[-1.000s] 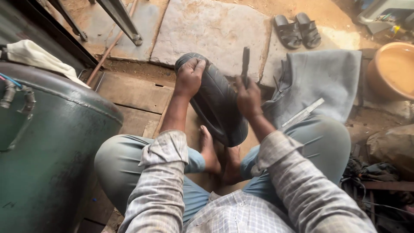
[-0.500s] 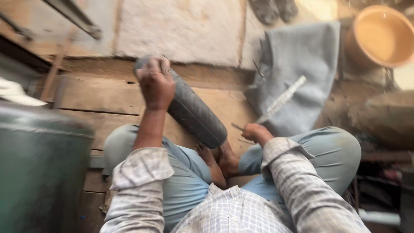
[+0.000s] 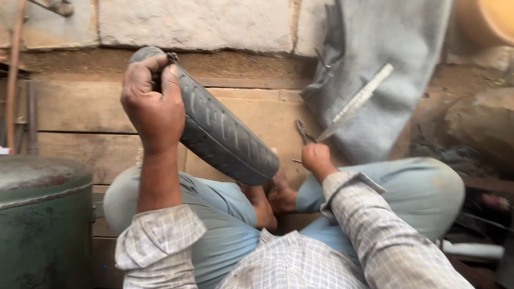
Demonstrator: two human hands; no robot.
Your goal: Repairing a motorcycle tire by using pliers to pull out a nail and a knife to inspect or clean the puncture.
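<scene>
tyre (image 3: 225, 134) long axis upper-left to lower-right

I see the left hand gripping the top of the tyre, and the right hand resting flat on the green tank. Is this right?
Not quite. The left hand does grip the top of the tyre, but the head view shows the right hand low by the knee, near the pliers, far from the green tank.

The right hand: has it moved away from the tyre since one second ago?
Yes. The right hand has left the top of the tyre and gone down to the wooden floor, near the pliers beside the grey mat.
</scene>
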